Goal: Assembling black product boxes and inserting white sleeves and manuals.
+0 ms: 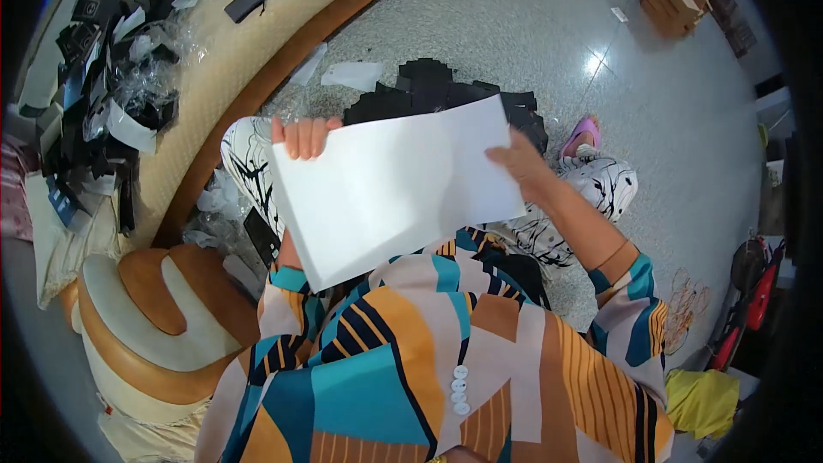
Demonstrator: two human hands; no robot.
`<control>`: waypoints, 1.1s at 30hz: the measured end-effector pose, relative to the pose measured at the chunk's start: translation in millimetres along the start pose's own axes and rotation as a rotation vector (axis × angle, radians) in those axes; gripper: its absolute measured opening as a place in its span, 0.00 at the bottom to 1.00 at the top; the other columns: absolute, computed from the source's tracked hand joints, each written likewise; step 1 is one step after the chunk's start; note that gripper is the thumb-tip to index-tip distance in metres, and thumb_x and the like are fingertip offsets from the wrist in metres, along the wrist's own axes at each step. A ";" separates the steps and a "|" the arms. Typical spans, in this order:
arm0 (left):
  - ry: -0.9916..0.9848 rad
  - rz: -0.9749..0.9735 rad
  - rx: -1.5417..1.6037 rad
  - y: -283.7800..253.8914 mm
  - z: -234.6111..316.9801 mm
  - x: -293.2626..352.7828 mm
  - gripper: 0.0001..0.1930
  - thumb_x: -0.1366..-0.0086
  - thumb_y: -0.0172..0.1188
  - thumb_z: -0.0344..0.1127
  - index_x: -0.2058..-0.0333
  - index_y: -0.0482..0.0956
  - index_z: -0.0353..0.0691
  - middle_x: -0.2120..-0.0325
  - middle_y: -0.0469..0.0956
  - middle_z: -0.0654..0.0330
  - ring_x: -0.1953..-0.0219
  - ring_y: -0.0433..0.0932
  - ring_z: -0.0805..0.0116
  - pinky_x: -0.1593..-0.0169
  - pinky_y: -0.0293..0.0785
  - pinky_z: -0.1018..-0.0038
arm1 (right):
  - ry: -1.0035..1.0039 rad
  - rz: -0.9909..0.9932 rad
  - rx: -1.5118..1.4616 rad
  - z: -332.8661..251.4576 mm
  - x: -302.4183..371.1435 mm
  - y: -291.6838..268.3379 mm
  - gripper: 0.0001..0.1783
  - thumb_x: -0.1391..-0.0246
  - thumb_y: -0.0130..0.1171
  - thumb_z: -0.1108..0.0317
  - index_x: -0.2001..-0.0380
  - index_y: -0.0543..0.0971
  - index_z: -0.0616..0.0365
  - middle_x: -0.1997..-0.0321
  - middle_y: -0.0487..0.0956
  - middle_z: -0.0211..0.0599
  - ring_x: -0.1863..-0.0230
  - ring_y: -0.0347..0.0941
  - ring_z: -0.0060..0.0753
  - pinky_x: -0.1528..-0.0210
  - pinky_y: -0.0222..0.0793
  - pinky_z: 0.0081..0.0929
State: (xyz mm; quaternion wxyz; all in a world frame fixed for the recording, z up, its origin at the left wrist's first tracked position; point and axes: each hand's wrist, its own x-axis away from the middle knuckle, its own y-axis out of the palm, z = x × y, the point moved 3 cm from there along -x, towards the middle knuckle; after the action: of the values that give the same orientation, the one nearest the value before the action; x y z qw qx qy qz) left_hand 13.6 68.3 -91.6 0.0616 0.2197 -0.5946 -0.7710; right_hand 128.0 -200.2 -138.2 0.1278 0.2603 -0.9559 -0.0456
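A large white sheet (386,180), paper or thin card, is held up tilted in front of my lap. The fingers of my left hand (306,137) curl over its upper left corner. At its right edge, my right hand (521,163) grips it with the thumb on the near face; this hand is slightly blurred. The sheet hides the rest of both grips and part of my lap. Just beyond it, a pile of flat black card pieces (424,86) lies on the floor between my legs.
A quilted mattress (300,0) on a wooden frame runs along the left, with heaped black boxes and clear plastic (146,77) on it. White paper scraps (353,75) lie on the floor. A brown cushion (163,309) is at lower left. Cardboard (673,0) stands far right.
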 end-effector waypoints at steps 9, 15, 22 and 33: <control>-0.199 0.364 -0.350 29.5 24.2 66.5 0.28 0.41 0.32 0.62 0.80 0.70 0.45 0.54 0.64 0.58 0.49 0.60 0.58 0.42 0.48 0.66 | 0.285 -0.328 0.200 7.7 26.5 12.7 0.14 0.50 0.49 0.68 0.62 0.73 0.66 0.69 0.76 0.40 0.67 0.72 0.28 0.65 0.65 0.25; -0.409 0.542 -1.126 51.9 44.7 88.5 0.26 0.46 0.54 0.38 0.49 0.61 0.36 0.53 0.66 0.53 0.51 0.66 0.60 0.47 0.62 0.66 | -0.025 -0.204 0.407 0.5 43.3 1.8 0.14 0.50 0.49 0.66 0.62 0.72 0.65 0.71 0.75 0.49 0.69 0.73 0.38 0.65 0.66 0.28; -0.505 0.716 -1.210 50.2 33.6 66.0 0.21 0.50 0.54 0.22 0.54 0.65 0.34 0.61 0.73 0.57 0.60 0.73 0.68 0.56 0.70 0.75 | 0.052 0.089 -0.082 -32.0 9.1 -42.7 0.12 0.52 0.54 0.70 0.64 0.73 0.64 0.71 0.76 0.34 0.73 0.71 0.23 0.70 0.68 0.21; -0.419 0.386 -1.200 -103.3 -86.2 -111.9 0.11 0.43 0.51 0.25 0.60 0.68 0.30 0.66 0.74 0.61 0.66 0.72 0.74 0.63 0.69 0.78 | -0.064 0.497 0.220 -21.2 -96.9 -167.8 0.15 0.54 0.56 0.67 0.64 0.73 0.66 0.72 0.76 0.39 0.74 0.72 0.27 0.72 0.67 0.25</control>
State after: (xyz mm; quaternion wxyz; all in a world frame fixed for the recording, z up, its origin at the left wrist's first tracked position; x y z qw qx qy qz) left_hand 166.5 61.0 -176.2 0.1932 -0.1178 -0.0900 -0.9699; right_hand 295.9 -295.7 -164.9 0.0756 0.0285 -0.9933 0.0831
